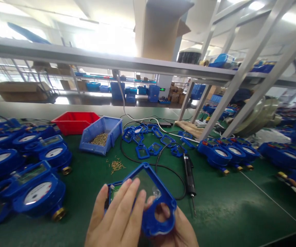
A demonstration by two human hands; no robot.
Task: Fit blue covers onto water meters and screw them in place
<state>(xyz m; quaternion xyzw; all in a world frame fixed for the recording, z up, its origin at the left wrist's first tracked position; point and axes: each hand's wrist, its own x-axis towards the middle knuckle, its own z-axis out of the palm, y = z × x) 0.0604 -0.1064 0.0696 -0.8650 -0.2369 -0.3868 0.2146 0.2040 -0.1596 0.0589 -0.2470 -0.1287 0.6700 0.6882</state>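
Finished meters (37,192): lying in rows at the left of the bench (227,212), well apart from the hands.
Blue bin (101,132): sitting further back, holding brass screws; loose screws (117,166) are lying just in front of it.
Left hand (114,223): lying flat with its fingers slightly spread, pressing on the blue cover's clear window.
Blue cover (167,200): being held low in the middle, tilted over a green circuit board (114,190).
Handling: probably light, stiff plastic. The window is likely smudging or scratching easily, so the thick rim is looking like the safer hold.
Right hand (184,233): cupping the cover from beneath and gripping it, with fingertips showing through its round opening.
Screwdriver (189,175): lying on the bench just right of the cover.
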